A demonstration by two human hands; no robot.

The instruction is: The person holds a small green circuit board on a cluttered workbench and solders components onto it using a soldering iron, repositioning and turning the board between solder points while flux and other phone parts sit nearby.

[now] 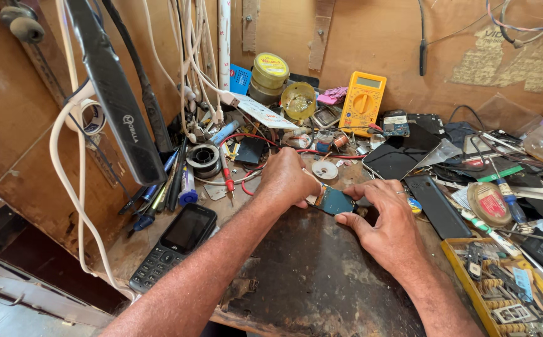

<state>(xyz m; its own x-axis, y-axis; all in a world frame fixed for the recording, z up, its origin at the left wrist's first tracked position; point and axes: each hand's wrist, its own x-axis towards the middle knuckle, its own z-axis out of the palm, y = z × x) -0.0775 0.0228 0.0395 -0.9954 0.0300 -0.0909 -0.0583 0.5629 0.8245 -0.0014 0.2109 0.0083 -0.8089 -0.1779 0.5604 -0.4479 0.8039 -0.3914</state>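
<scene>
Hands (287, 178) (387, 218) pinch circuit board (335, 201) between them.

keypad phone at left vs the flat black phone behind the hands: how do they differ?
The keypad phone has a small screen above rows of buttons; the flat black phone shows one glossy slab face, no keys. The keypad phone lies alone near the bench's front edge; the flat black phone sits tilted on clutter at the back. Both are dark, screens off, untouched by either hand.

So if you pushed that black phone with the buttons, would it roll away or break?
Probably neither. The black keypad phone lies flat on the worn bench, so it would likely slide, not roll. It looks stiff and solid, hardly floppy. It sits near the bench's left edge, so a hard shove might knock it off.
</scene>
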